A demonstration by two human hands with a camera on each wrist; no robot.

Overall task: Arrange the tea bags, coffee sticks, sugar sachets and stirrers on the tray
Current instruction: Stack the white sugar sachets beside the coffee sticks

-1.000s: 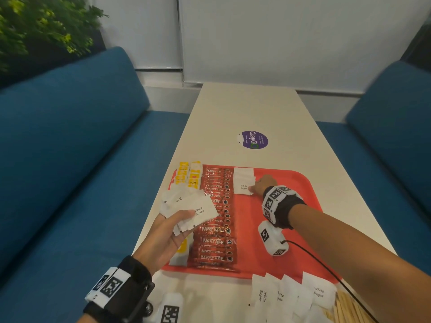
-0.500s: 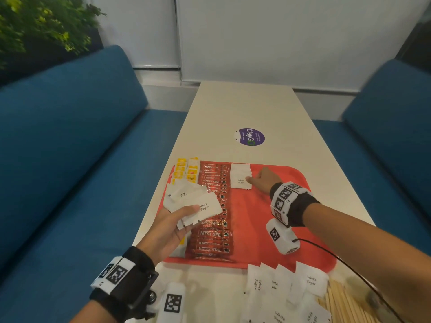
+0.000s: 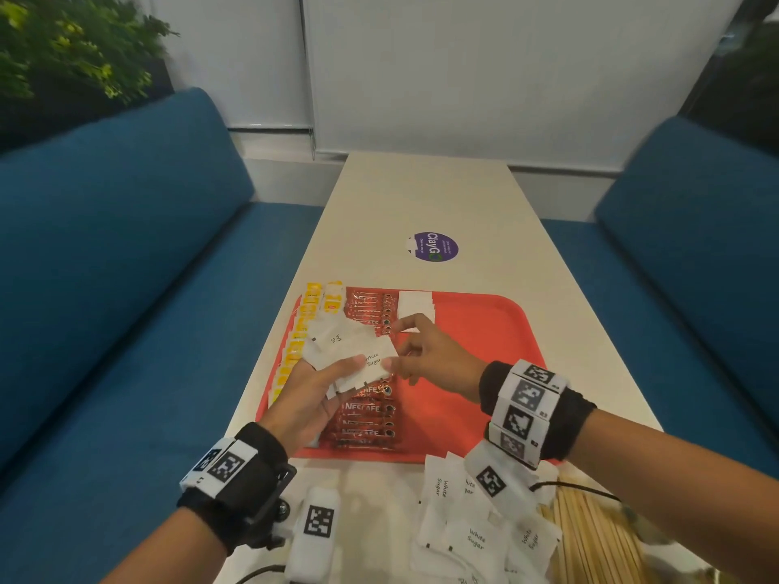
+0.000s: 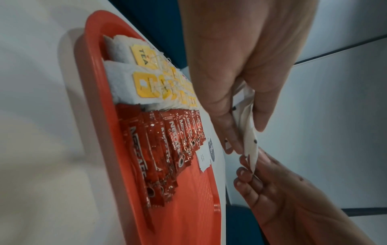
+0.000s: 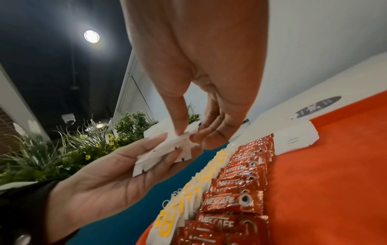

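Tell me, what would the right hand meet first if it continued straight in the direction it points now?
The fan of sugar sachets in the left hand. The right hand points left at it, fingertips already on the edge of the nearest sachet.

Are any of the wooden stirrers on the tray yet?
No. In the head view the wooden stirrers lie on the table near the person, off the red tray, which holds only tea bags, coffee sticks and sugar sachets.
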